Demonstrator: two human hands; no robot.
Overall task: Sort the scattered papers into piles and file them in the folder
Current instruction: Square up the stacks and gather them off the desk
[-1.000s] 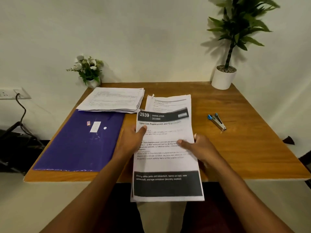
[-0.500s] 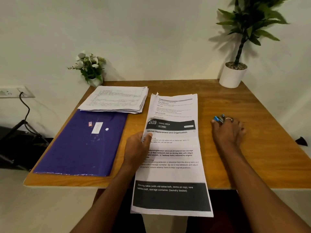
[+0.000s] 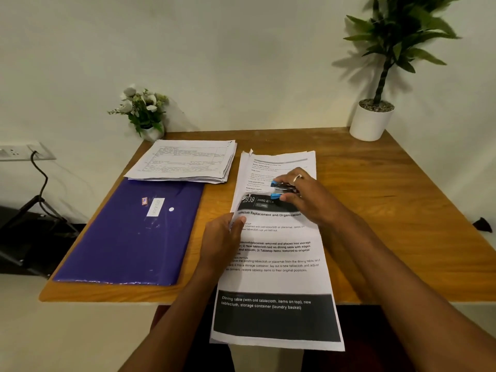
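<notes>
Since half a second ago the right hand has come from the bare tabletop at the right, carrying the small blue-tipped stapler, which it grips over the top of the printed sheet. The left hand pinches that sheet's left edge, thumb on top. The sheet overhangs the near edge of the wooden table and overlaps a second paper pile behind it. To the left lies a thicker stack of papers, its near edge overlapping the purple folder, which is flat and closed, its contents hidden. A small flower pot and a potted plant stand at the far corners.
</notes>
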